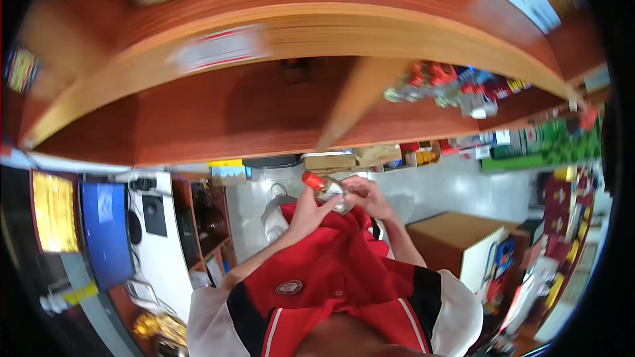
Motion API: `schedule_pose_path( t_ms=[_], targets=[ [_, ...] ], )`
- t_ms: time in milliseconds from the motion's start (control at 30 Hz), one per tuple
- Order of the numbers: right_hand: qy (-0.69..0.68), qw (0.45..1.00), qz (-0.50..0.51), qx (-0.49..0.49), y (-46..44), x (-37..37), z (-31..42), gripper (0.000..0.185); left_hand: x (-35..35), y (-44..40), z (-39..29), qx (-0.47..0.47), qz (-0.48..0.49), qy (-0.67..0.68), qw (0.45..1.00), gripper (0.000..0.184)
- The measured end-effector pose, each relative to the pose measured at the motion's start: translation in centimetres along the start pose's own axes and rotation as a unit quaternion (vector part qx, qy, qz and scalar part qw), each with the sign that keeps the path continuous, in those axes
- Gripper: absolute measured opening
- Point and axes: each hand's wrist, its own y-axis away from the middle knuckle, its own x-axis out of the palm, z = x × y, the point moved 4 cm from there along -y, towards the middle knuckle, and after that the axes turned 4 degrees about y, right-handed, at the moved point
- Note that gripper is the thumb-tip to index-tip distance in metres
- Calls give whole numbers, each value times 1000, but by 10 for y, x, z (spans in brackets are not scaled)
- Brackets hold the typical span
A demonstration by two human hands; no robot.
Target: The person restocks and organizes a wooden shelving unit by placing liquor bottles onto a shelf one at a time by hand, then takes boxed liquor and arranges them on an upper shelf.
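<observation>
A small clear bottle (334,193) with a red cap is held in front of my chest, below the shelf edge. My left hand (309,210) is closed around its left side, thumb along the body, with the red cap poking out above. My right hand (369,197) has its fingers curled on the bottle's right side. The bottle is tilted, its cap towards the upper left. Its label is partly covered by fingers and too small to read.
A wooden shelf (317,20) spans the view ahead, with several red-topped clear bottles (440,86) in its right compartment. A cardboard box (453,238) stands on the floor at right, near green cartons (542,149). A blue monitor (108,231) and white counter (165,251) are at left.
</observation>
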Motion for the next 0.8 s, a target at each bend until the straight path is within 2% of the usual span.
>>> schedule_pose_path(
  t_ms=[33,100,167,200,233,267,300,367,400,467,500,667,733,800],
  targets=[
    [-16,999,-34,-2,14,-27,-6,36,25,-11,-2,0,22,-11,1000,58],
    [-18,992,-118,-32,46,-83,-10,39,89,-41,-23,166,75,-116,977,57],
    [-2,975,-208,-78,49,-121,5,40,126,-70,-36,184,97,-116,971,54],
    [-9,972,-220,-83,46,-134,14,40,144,-87,-42,194,109,-116,968,52],
    [64,954,-258,-136,45,-147,27,47,162,-103,-46,193,121,-120,966,52],
    [138,929,-292,-184,45,-158,40,54,177,-118,-53,228,95,-145,958,51],
    [133,927,-298,-186,43,-167,48,54,191,-131,-61,266,65,-170,947,50],
    [368,827,-374,-202,39,-183,71,72,218,-156,-66,248,71,-165,952,50],
    [362,827,-377,-206,33,-193,72,72,230,-169,-66,230,71,-157,958,49],
    [411,770,-460,-162,21,-215,67,82,250,-196,-55,249,66,-175,950,50],
    [427,738,-494,-167,14,-224,67,79,259,-206,-56,265,56,-196,943,49],
    [372,738,-536,-173,-13,-255,66,73,286,-241,-62,286,30,-244,926,43],
    [369,722,-552,-194,-23,-264,67,68,287,-261,-49,301,21,-259,918,47],
    [356,731,-552,-188,-30,-268,67,66,289,-265,-50,302,45,-229,924,54]
  ],
)
